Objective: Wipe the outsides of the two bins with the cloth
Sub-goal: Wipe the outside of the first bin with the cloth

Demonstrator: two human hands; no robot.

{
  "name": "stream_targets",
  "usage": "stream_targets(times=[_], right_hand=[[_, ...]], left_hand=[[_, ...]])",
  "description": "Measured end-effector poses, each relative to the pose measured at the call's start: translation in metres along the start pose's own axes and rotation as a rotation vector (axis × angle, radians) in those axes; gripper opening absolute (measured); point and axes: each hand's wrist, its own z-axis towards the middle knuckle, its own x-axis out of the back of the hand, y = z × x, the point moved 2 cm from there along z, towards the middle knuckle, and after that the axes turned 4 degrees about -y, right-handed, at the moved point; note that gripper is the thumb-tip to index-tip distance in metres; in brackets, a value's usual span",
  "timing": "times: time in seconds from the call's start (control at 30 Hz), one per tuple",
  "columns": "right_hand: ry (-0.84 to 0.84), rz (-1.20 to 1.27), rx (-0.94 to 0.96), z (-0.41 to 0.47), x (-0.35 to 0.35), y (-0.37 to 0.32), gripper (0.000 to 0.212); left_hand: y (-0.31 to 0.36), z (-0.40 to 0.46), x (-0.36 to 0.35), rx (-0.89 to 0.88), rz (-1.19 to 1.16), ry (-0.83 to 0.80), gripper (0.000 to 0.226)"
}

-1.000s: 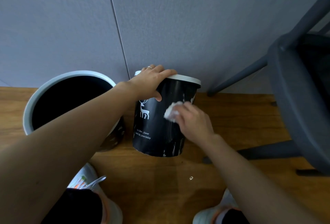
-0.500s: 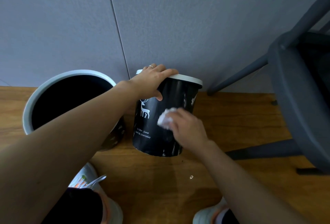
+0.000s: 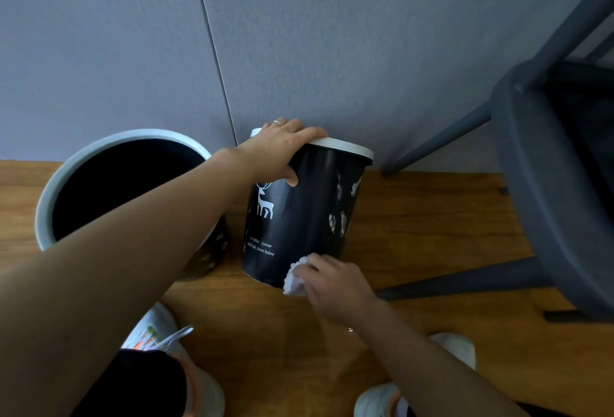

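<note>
A small black bin with a white rim and a white deer print stands on the wooden floor by the grey wall. My left hand grips its rim from above, thumb on the front wall. My right hand holds a crumpled white cloth pressed against the bin's lower front edge, near the floor. A larger bin with a pale rim and dark inside stands to the left, partly hidden by my left forearm.
A dark grey chair fills the right side, its legs reaching to the wall and across the floor. My two shoes show at the bottom edge. The grey wall runs right behind both bins.
My right hand has slid the cloth down the small bin's front, from mid-height to its bottom edge. The left hand has kept its grip on the rim.
</note>
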Motion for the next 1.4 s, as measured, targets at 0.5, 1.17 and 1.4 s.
stream_targets(times=[0.5,1.17,1.4], right_hand=[[-0.109,0.050,0.045,-0.013,-0.004,-0.008,0.033],[0.099,0.081,0.042,-0.022,0.002,0.016,0.024],[0.215,0.197,-0.187,-0.011,0.004,0.026,0.023]], left_hand=[[-0.004,-0.001,0.000,0.014,-0.030,0.013,0.093],[-0.006,-0.005,0.002,0.033,-0.050,0.011,0.093],[-0.004,-0.005,0.003,0.037,-0.056,0.005,0.093]])
